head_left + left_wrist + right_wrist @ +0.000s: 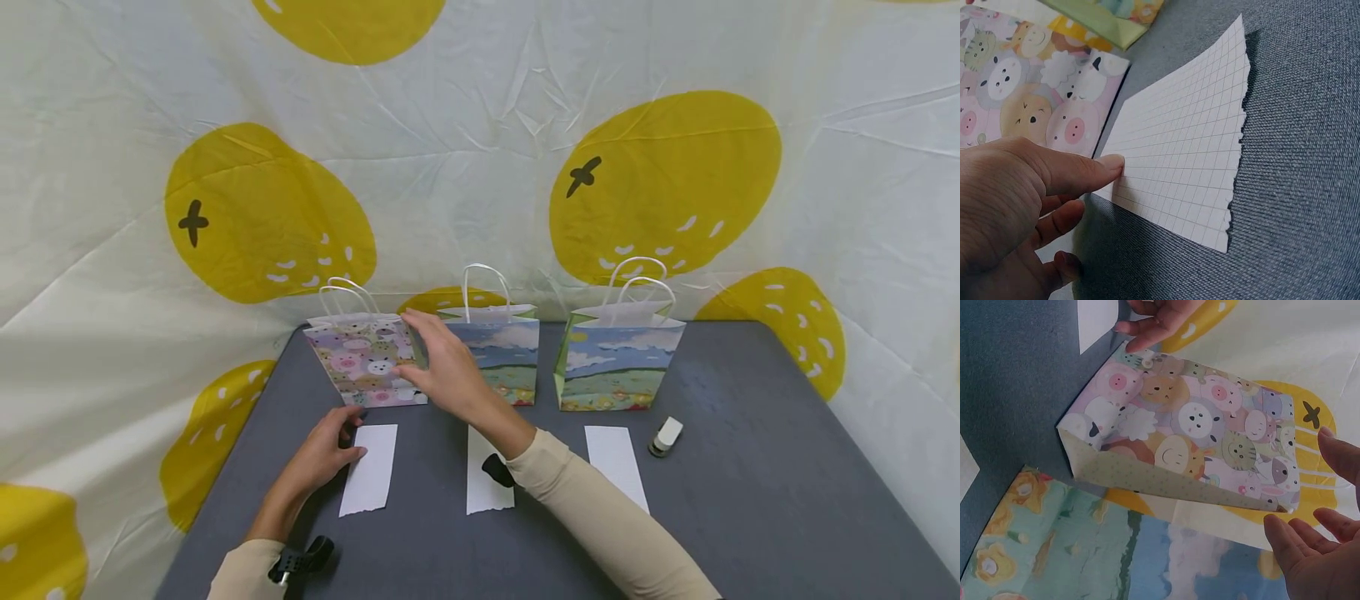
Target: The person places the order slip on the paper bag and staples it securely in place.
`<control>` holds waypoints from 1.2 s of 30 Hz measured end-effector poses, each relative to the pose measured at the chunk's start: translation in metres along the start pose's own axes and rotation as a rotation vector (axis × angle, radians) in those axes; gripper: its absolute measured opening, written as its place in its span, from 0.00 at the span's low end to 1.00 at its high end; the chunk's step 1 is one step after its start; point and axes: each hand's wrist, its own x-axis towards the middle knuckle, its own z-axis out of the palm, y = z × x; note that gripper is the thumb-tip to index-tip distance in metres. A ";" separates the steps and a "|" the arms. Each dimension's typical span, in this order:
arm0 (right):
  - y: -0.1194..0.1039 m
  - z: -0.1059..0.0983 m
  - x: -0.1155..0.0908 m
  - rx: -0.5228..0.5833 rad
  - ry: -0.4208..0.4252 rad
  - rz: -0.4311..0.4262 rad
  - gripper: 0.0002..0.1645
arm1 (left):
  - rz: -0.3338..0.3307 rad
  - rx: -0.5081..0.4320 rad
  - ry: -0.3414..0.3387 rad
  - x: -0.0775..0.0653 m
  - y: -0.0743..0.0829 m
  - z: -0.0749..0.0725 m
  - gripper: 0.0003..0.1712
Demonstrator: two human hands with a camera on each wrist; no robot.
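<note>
A pink paper gift bag (pixel 367 365) printed with cartoon animals stands at the back left of the table. My right hand (pixel 448 367) is beside its upper right edge, thumb and fingers spread apart; in the right wrist view the hand (pixel 1325 550) grips nothing. My left hand (pixel 324 450) is low in front of that bag, next to the left slip of squared paper (pixel 371 467). In the left wrist view, the thumb of the left hand (pixel 1016 200) lies over the slip's (pixel 1179 144) near edge, its other fingers loosely bent; whether the thumb presses down I cannot tell.
Two landscape-print gift bags, a middle one (pixel 510 358) and a right one (pixel 618 367), stand along the back. A middle paper slip (pixel 487 492), partly under my right forearm, and a right slip (pixel 617 462) lie in front. A small white-capped bottle (pixel 666 436) is farther right.
</note>
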 end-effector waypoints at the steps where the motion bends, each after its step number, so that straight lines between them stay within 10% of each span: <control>1: 0.000 0.001 0.001 0.003 -0.002 0.005 0.46 | 0.006 -0.002 0.002 0.000 0.000 0.000 0.38; 14: -0.002 0.010 0.006 0.085 -0.058 0.086 0.52 | -0.067 -0.087 -0.030 -0.003 0.002 -0.001 0.26; 19: -0.003 0.013 0.009 0.088 -0.064 0.105 0.54 | -0.035 -0.143 0.084 -0.004 0.012 -0.013 0.06; 36: 0.000 0.025 0.019 0.074 -0.052 0.054 0.53 | 0.070 -0.361 0.314 0.027 0.060 -0.063 0.11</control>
